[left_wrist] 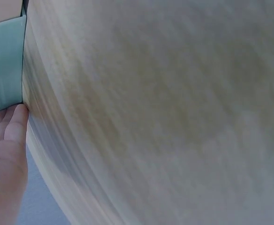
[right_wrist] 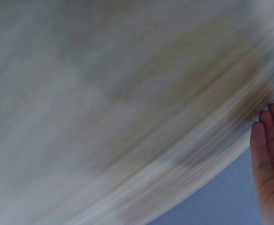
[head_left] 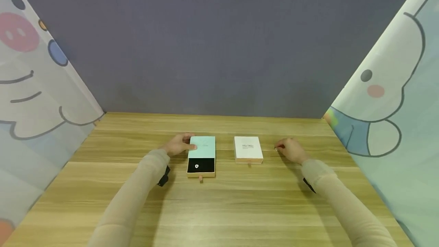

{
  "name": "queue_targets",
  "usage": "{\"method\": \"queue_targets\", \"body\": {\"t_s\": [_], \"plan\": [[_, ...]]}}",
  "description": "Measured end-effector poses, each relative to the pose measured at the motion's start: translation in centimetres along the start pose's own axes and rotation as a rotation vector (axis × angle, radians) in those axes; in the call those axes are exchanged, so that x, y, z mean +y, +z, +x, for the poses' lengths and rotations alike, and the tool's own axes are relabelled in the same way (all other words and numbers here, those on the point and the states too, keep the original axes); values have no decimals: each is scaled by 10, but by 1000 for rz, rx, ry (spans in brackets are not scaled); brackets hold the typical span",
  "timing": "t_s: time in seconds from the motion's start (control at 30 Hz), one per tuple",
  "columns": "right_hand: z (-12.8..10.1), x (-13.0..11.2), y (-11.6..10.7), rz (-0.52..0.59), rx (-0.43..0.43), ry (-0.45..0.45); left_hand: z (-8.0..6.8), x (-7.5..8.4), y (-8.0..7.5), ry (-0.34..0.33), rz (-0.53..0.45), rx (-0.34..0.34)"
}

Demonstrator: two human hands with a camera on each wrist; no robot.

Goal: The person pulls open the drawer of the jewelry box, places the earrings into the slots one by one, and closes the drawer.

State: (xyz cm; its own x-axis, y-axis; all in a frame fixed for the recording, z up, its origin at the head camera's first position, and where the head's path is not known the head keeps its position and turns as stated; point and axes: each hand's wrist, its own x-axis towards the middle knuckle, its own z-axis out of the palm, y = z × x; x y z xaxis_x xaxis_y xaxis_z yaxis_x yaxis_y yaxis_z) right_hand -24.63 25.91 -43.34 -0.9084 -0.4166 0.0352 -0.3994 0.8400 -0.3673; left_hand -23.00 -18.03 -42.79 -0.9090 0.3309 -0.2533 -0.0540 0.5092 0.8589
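Left hand [head_left: 179, 145] rests on the wooden table [head_left: 219, 209] against the left edge of the mint-green drawer box [head_left: 202, 147], thumb lying on the sleeve's top and fingers curved along its side, so that the box is held lightly from the side. From the near end of this sleeve the black-lined drawer [head_left: 201, 166] stands pulled out toward the person, with a small white piece [head_left: 196, 166] lying in it and a short pull tab at its front edge. In the left wrist view the fingertips [left_wrist: 16, 123] touch the corner of the green sleeve [left_wrist: 4, 65]. Right hand [head_left: 291, 149] lies on the table well to the right of the white drawer box [head_left: 248, 149], apart from it, fingers loosely bent with something small and pale pinched at the fingertips [right_wrist: 270, 126]; what it is cannot be told. White box sits closed, just beside the green one.
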Motion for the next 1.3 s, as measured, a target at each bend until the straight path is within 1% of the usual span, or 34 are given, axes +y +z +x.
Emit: {"method": "queue_targets", "body": {"t_s": [0.2,0.33,0.6,0.73,0.87,0.97,1.07,1.17,1.3], "plan": [[0,-3,1,11,21,5,-2,1,-1,-6,3,13],[-1,-3,4,19,32,8,-2,1,-2,-9,7,9],[-1,-1,7,87,73,21,-1,-5,-6,-8,2,4],[0,1,5,145,80,64,2,-5,-8,-1,7,4],[-1,0,2,212,86,144,2,-3,-7,1,10,3],[-1,-5,0,254,101,171,2,-2,-6,-15,15,6],[-2,-12,-3,296,138,186,3,-2,-6,-16,17,5],[-1,-20,-6,319,164,187,3,-3,-6,-1,15,5],[-1,-29,-9,316,184,181,3,-2,-6,1,11,10]]}}
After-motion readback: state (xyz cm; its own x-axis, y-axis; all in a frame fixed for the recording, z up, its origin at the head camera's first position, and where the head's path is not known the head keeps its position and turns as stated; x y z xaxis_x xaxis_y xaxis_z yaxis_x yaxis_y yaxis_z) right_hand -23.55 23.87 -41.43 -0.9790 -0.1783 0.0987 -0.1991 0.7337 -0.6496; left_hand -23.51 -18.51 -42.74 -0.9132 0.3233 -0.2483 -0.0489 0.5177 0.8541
